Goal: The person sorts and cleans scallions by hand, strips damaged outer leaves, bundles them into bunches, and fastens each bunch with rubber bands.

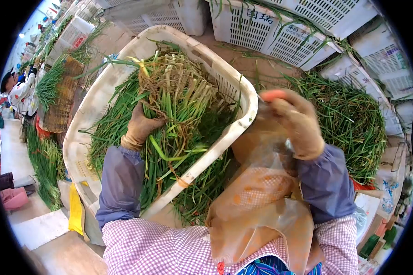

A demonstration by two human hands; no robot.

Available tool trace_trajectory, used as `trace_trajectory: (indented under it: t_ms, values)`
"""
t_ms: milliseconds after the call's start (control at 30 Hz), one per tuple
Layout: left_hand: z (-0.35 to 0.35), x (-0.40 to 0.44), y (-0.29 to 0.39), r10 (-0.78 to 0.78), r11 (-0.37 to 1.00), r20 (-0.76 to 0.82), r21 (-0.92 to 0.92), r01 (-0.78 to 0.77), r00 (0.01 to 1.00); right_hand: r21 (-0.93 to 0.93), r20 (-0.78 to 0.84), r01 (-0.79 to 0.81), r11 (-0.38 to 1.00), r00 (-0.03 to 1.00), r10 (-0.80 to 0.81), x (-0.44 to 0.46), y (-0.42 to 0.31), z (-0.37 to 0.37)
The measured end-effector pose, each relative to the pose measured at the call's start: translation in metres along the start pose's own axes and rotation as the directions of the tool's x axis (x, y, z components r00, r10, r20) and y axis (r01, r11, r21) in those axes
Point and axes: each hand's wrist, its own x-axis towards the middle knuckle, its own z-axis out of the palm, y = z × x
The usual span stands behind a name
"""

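My left hand (pixel 142 126), in a tan glove, rests against a bunch of long green chives (pixel 176 105), its thumb pressed over the stalks. The bunch has pale, earthy root ends towards the far side. It lies in a big white plastic crate (pixel 163 199) tilted in front of me. My right hand (pixel 300 123), also gloved, is raised to the right of the crate's rim, apart from the chives. Its fingers are curled and smeared by motion. An orange-red thing (pixel 273 95) shows at its fingertips; its kind is too blurred to make out.
White perforated crates (pixel 243 23) stand along the far side. A heap of loose green leaves (pixel 348 123) lies at the right. More bundled greens (pixel 43 169) are at the left, near a yellow strip (pixel 77 211). Another person (pixel 25 91) is at the far left.
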Motion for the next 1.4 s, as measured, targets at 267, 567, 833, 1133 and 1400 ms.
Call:
trace_trajectory:
  t_ms: [267,567,833,1133,1400]
  values:
    - [-0.001,-0.006,0.021,-0.045,0.991,0.016,-0.123,0.047,0.999,0.069,0.272,-0.004,0.998,0.962,-0.015,0.081,0.044,0.123]
    - [-0.012,0.007,0.002,0.0,0.957,0.056,-0.29,0.017,0.998,-0.047,-0.094,-0.267,0.963,0.96,0.262,0.063,0.07,0.085]
    - [-0.028,0.015,-0.004,-0.126,0.94,0.048,-0.315,0.135,0.991,-0.112,-0.217,-0.61,0.785,0.785,0.579,0.131,0.104,0.106]
    - [0.001,-0.011,0.041,-0.031,0.989,0.119,0.147,0.013,0.992,0.3,0.179,0.004,0.954,0.982,-0.06,0.111,0.11,0.145]
    - [0.029,-0.019,0.029,0.17,0.858,0.205,0.451,-0.247,0.964,0.234,-0.063,-0.013,0.972,0.998,0.029,0.115,0.105,0.136]
